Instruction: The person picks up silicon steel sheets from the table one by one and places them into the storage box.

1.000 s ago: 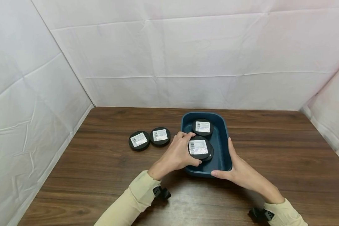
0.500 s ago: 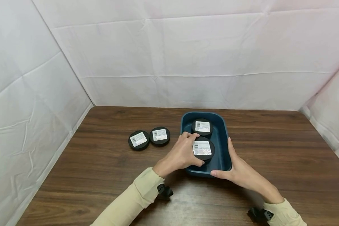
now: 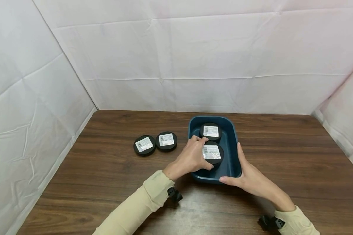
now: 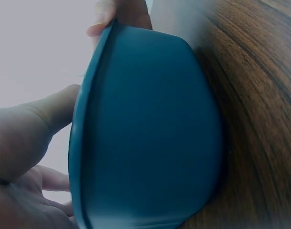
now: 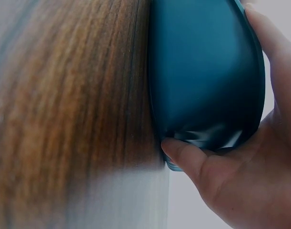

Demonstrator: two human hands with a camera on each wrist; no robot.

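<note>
My left hand (image 3: 192,155) reaches over the left rim of a dark blue plastic bin (image 3: 231,160). Its thumb and fingers grip the sides of a flat black round container (image 3: 212,160) with a white barcode label. Another labelled round container (image 3: 211,131) lies just beyond it, toward the bin's far end. Around the bin's near right corner my right hand (image 3: 251,179) holds on, thumb at the near rim and fingers along the right side. In the left wrist view, the bin's outer wall (image 4: 145,119) hides the containers. The right wrist view shows my right fingers (image 5: 188,157) against the wall.
Two more labelled black round containers (image 3: 144,146) lie side by side on the brown wooden table (image 3: 100,169), left of the bin. White cloth walls (image 3: 194,58) enclose the table at the back and both sides.
My left hand has shifted slightly right with the gripped round container, which now covers the one previously peeking out beneath it. The right hand and the bin stay in place.
</note>
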